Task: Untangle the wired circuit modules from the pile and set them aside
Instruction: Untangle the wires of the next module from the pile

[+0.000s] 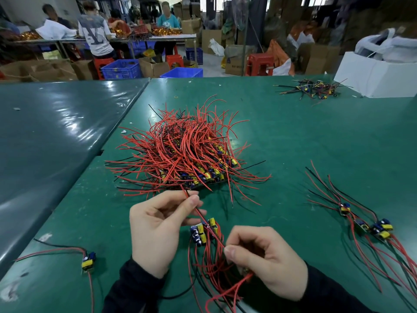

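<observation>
From the head camera, a green desk [293,136] carries a large pile [182,152] of red and black wired circuit modules at its middle, wires fanning out in every direction and yellow and blue components showing along its near right edge. Near the camera, the left hand [155,229] pinches a red wire [198,213] between thumb and fingertips, its grip pressed together on that wire just at the near edge of the pile. The right hand [264,258] sits nearer and to the right, fingers curled, its grip pinching the same strand lower down amid a held bundle [214,263] of red and black wires that trails toward the near edge. Between the two hands, a small cluster of modules [204,231] with yellow and blue parts hangs on the wires, just beside the left hand's fingers. At the near right, a set-aside group [370,227] of modules lies with its wires spread far and near. At the near left, a single module [88,260] lies alone with its red and black leads. At the far right, a smaller heap [313,89] of wired parts rests beside a white box [372,73]. Beyond the desk, seated people [97,30] work at another table among blue crates [121,68] and red stools [259,63].
</observation>
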